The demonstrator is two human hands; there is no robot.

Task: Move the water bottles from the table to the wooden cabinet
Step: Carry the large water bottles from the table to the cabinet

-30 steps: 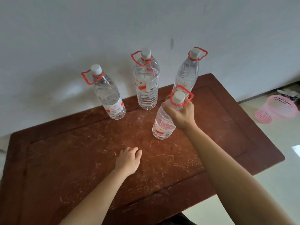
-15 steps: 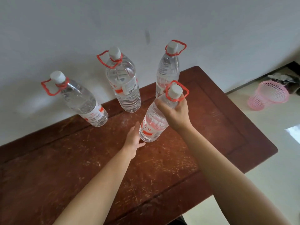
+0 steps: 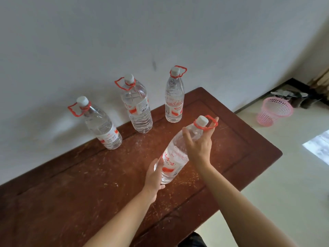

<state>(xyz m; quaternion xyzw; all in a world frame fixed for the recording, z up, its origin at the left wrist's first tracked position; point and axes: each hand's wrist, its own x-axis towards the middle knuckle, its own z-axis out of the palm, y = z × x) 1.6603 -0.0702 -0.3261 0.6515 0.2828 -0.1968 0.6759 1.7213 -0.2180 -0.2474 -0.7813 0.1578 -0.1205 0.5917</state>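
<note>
Tilted clear plastic water bottle with white cap and red carry loop [image 3: 175,155], over the scratched brown wooden table [image 3: 89,184] toward its right edge and probably lifted, right hand [image 3: 199,147] gripping its shoulder, left hand [image 3: 154,177] cupping its lower body: support the base, lift clear of the three upright bottles [image 3: 137,107] along the back edge.

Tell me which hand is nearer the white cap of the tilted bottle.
Right. The right hand grips the tilted bottle just below its white cap; the left hand holds the bottle's lower end, well away from the cap.
</note>
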